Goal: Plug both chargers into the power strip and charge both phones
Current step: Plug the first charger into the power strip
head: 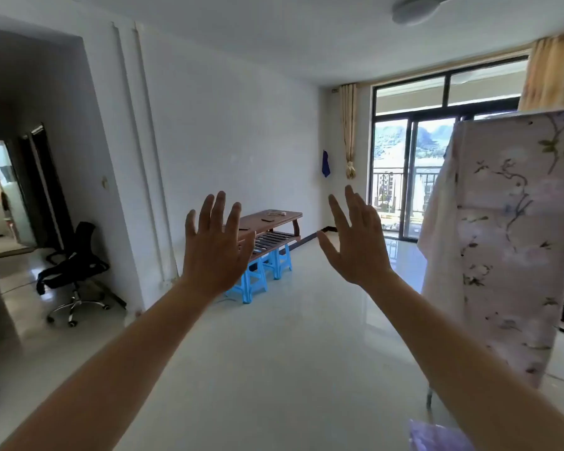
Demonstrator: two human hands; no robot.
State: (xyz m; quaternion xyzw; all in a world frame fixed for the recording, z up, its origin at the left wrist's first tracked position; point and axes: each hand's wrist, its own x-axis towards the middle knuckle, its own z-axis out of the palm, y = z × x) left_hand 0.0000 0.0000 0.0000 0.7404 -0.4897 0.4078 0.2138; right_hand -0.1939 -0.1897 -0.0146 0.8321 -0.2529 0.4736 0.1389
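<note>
Both arms reach out in front of me at chest height. My left hand point(214, 247) is raised with its back toward me, fingers spread, holding nothing. My right hand point(355, 242) is raised the same way, fingers apart and empty. Far behind them, against the white wall, stands a low brown wooden table point(274, 219) with a slatted lower shelf. Small flat objects point(275, 214) lie on its top, too small to identify. My left hand hides the table's left part. No charger, power strip or phone can be made out.
Blue plastic stools point(258, 275) stand under the table. A black office chair point(74, 271) is at the left near a dark doorway. A floral fabric wardrobe point(515, 239) rises at the right. Glass balcony doors point(411, 177) are ahead, across a glossy white tile floor point(290, 353).
</note>
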